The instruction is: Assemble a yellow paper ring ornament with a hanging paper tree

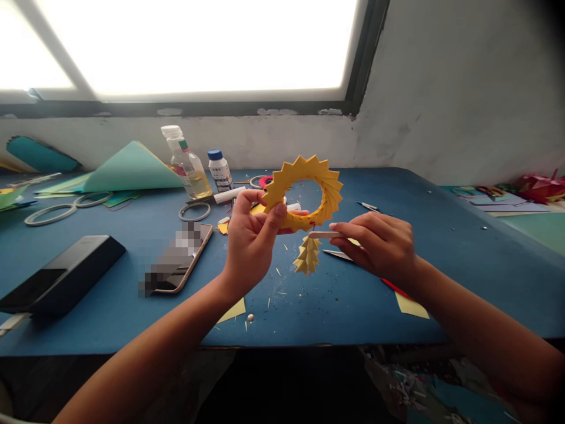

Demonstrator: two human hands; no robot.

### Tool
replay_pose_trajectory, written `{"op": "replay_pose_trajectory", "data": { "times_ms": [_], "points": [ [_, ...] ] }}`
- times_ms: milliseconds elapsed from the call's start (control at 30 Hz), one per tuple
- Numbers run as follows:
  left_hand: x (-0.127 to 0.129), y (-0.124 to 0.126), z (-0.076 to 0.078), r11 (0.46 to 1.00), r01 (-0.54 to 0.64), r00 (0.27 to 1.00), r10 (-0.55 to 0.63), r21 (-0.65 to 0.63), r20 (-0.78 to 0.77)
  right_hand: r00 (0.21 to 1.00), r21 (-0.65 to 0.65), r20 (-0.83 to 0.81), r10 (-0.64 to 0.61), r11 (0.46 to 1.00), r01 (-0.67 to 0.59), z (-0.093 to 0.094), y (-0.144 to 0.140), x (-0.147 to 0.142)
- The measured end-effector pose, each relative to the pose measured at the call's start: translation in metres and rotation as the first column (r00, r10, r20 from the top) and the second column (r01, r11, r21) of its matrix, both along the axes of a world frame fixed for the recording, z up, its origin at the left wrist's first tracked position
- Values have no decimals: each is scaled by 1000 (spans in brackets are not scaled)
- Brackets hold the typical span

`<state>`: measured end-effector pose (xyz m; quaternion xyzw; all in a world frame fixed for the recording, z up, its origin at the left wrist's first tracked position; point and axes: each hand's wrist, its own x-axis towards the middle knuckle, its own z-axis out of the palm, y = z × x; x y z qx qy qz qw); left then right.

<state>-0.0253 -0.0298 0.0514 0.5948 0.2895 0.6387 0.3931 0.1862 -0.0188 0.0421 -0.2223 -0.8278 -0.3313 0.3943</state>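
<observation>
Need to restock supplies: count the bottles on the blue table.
2. A clear bottle of yellowish liquid stands at the table's back, and a small white bottle with a blue cap stands just right of it. Others may be hidden.

We've only got one view, head-mounted, looking forward and down over the blue counter (441, 282). It sits pretty close, facing the window (194, 47).

phone (179, 259) left of ring (306, 191), bottle (188, 162) perhaps behind

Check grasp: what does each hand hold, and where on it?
Left hand pinches the yellow folded-paper ring at its lower-left rim, thumb in front. Right hand holds a thin pale stick by one end, its tip at the ring's bottom.
</observation>
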Motion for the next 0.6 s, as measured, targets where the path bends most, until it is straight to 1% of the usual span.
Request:
{"op": "replay_pose_trajectory", "data": {
  "times_ms": [233,400,600],
  "points": [
    [0,0,-1,1000,-15,1000,15,-1,-6,999,-18,-10,38,999,-39,0,0,0],
    [0,0,-1,1000,10,1000,-10,7,14,1000,-14,5,-14,1000,15,-1,-2,1],
    [0,-1,0,1000,2,1000,-2,-5,4,1000,-22,-3,-8,1000,8,0,-1,-1]
  ]
}}
